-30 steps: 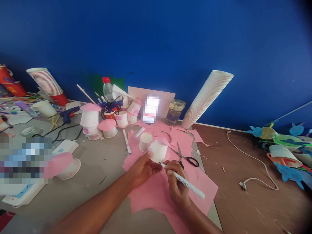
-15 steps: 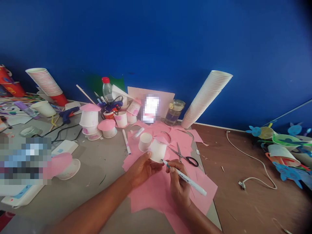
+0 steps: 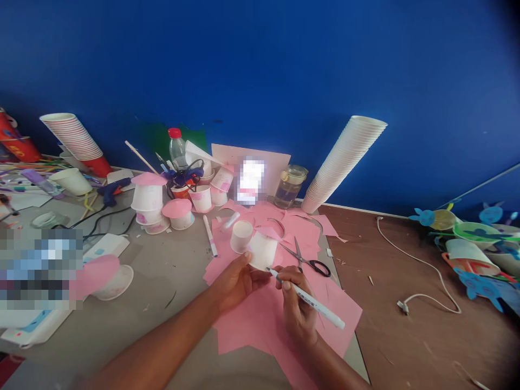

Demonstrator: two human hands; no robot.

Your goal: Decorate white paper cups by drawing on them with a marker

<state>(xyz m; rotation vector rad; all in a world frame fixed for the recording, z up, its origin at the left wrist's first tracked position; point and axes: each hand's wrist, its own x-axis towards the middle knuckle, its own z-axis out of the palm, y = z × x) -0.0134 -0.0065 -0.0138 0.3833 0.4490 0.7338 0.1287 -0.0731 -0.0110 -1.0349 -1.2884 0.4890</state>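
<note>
Over the pink paper (image 3: 252,325) on the worktop (image 3: 170,271), your left hand (image 3: 235,281) is gripping a white cup (image 3: 263,250). Your right hand (image 3: 298,314) is pinching a marker (image 3: 323,311) against it, barrel print unreadable.

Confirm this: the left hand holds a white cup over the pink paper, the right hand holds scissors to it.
Wrong tool: the right hand holds a white pen to the cup; the scissors lie on the pink paper nearby. The left hand does hold the cup. Head view shows it.
</note>
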